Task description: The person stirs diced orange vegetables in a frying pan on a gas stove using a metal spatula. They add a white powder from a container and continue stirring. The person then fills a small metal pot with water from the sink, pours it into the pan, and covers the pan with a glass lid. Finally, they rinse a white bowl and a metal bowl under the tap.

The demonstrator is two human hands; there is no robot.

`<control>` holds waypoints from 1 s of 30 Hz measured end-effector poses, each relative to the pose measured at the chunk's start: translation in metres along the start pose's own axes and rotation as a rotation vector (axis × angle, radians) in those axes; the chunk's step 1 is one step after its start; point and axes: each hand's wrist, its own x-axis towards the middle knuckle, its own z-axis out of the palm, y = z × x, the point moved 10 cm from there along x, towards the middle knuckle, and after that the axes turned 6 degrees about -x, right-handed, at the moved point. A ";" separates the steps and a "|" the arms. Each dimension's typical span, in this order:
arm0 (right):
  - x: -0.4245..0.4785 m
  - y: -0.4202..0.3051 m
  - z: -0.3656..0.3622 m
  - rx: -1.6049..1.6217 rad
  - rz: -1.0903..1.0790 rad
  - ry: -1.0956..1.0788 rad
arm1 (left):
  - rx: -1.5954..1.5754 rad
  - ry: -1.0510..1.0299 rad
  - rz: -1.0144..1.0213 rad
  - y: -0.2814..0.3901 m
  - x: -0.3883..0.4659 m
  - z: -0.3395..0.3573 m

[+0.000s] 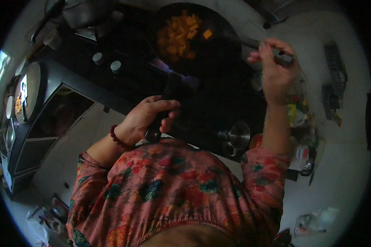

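Observation:
A dark wok (225,24) sits over a lit gas burner, whose blue flame (162,64) shows beneath its near edge. Cubed orange food (177,37) is heaped in the wok's left half, with one cube (207,34) apart to the right. My left hand (151,115) is wrapped around the wok's long black handle (170,89), close to my body. In my right hand (279,61) is the handle of a dark cooking utensil (250,42), probably a spatula. It reaches into the wok from the right; its working end is too dark to make out.
Right of the handle stands a shiny metal cup or ladle (239,135). Two pale stove knobs (115,66) lie to the left, below a metal pot (83,12). Bottles and packets (296,115) crowd the right side. A round board (29,92) holds a knife and orange pieces far left.

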 end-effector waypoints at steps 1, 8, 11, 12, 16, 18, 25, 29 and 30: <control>0.004 -0.009 -0.004 -0.046 -0.078 -0.017 | -0.014 0.010 0.002 -0.001 0.000 -0.001; 0.063 0.078 -0.054 -0.146 0.350 0.112 | -0.027 0.020 -0.017 -0.002 -0.002 -0.002; 0.058 0.157 -0.064 0.161 0.544 0.164 | -0.037 0.015 -0.034 -0.004 -0.001 0.001; 0.048 0.188 -0.065 0.276 0.642 0.192 | -0.038 0.010 -0.047 -0.005 0.000 0.003; 0.005 0.230 -0.027 0.538 0.854 0.247 | -0.015 0.021 -0.024 -0.003 0.001 -0.002; 0.015 0.206 -0.025 0.534 0.725 0.064 | -0.017 0.046 -0.035 -0.003 -0.003 -0.001; 0.065 0.119 -0.052 0.309 0.311 -0.135 | -0.053 0.018 -0.050 -0.005 0.001 -0.002; 0.059 0.108 -0.009 0.077 0.227 -0.047 | -0.026 0.030 -0.030 -0.003 -0.002 0.000; 0.055 0.109 0.007 0.082 0.221 -0.064 | -0.016 0.039 -0.028 -0.002 -0.002 -0.001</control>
